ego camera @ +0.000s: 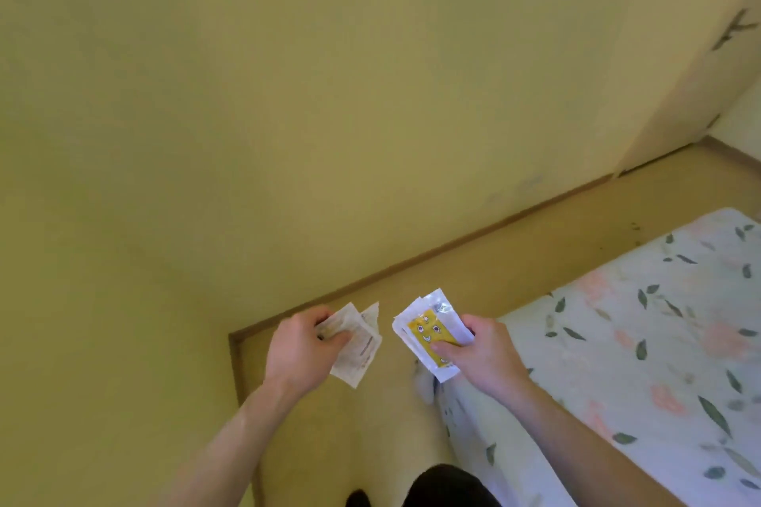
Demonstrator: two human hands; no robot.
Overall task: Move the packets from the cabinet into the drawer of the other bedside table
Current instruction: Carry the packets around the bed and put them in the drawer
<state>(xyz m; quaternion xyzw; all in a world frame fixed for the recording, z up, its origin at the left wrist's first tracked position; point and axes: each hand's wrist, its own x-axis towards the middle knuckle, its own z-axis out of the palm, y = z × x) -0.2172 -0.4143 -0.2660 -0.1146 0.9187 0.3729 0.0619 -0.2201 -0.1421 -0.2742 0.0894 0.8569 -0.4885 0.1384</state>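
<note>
My left hand grips a small stack of pale, whitish packets that fan out to its right. A second stack is held in my right hand, thumb pressed on top; its top packet is clear plastic with a yellow printed card inside. Both hands are held in front of me above the floor, the two stacks a short gap apart. No cabinet, bedside table or drawer is in view.
A bed with a flowered cover fills the lower right. A yellow-green wall stands ahead and left, with a brown skirting board along a tan floor strip. A wall corner juts out at the far right.
</note>
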